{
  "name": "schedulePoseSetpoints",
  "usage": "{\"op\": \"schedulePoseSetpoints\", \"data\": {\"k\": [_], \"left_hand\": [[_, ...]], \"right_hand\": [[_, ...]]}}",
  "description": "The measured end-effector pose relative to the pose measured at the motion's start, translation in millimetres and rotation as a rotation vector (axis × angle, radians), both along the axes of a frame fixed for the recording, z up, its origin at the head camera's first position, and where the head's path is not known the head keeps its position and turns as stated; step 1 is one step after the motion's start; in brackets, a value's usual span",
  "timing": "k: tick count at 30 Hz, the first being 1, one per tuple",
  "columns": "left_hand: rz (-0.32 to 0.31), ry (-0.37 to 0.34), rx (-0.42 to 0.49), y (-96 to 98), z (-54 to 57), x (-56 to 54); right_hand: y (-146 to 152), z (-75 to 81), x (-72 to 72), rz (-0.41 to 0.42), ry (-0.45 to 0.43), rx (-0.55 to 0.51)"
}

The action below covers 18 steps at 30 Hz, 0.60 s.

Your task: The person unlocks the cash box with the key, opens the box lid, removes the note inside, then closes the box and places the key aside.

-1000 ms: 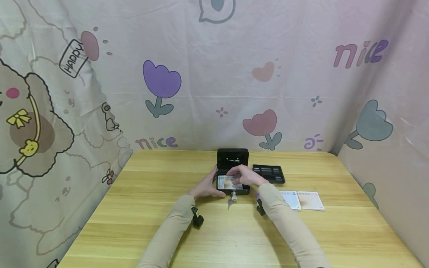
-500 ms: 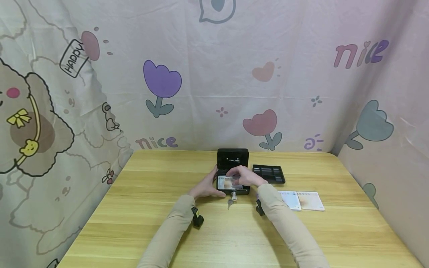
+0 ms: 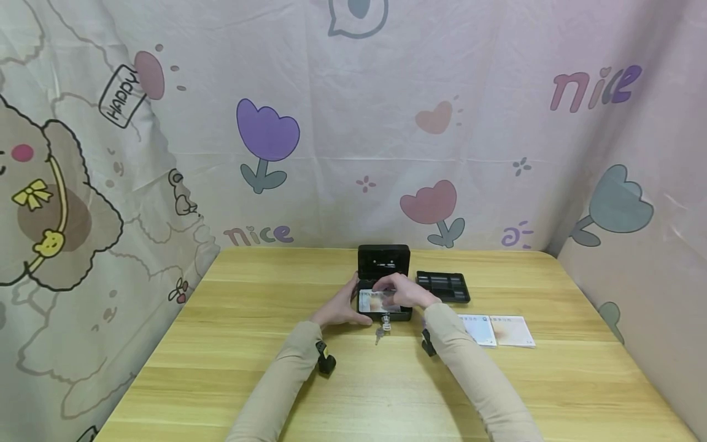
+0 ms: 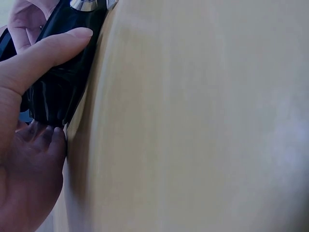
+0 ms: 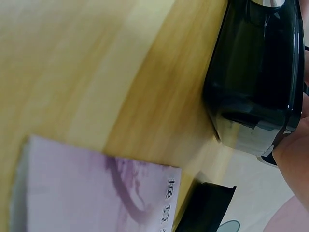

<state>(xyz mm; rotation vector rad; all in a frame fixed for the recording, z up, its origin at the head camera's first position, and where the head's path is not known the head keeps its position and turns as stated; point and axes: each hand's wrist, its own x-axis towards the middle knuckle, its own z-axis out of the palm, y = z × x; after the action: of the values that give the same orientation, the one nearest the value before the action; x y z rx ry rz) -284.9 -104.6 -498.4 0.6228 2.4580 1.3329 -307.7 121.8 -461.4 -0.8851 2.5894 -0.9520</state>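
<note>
A small black cash box (image 3: 405,316) stands with its lid (image 3: 383,253) raised at the back of the table. My left hand (image 3: 338,309) holds its left side, the thumb across the front wall and the fingers against the side, as the left wrist view shows. A printed card or pad (image 3: 367,301) lies inside the box. Over it reaches my right hand (image 3: 405,291), fingers bent down into the box; whether they pinch the card or only touch it is hidden. A keyed lock (image 3: 386,323) sits on the front, a key (image 3: 379,334) hanging from it.
Right of the box lies a black compartment tray (image 3: 443,285). Nearer the front are a bluish printed pad (image 3: 479,328) and a beige one (image 3: 512,331); a purple one (image 5: 96,193) is mostly behind my right arm. A patterned curtain (image 3: 331,202) hangs behind the table.
</note>
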Motion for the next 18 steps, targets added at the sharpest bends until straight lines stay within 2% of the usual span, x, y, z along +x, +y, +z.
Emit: {"op": "schedulePoseSetpoints", "data": {"k": [9, 18], "left_hand": [[-0.002, -0.011, -0.013, -0.4, 1.0, 0.6], [-0.005, -0.013, 0.011, -0.4, 0.5, -0.4]], "right_hand": [[0.4, -0.1, 0.1, 0.004, 0.002, -0.014], [2.5, -0.1, -0.5, 0.02, -0.001, -0.09]]}}
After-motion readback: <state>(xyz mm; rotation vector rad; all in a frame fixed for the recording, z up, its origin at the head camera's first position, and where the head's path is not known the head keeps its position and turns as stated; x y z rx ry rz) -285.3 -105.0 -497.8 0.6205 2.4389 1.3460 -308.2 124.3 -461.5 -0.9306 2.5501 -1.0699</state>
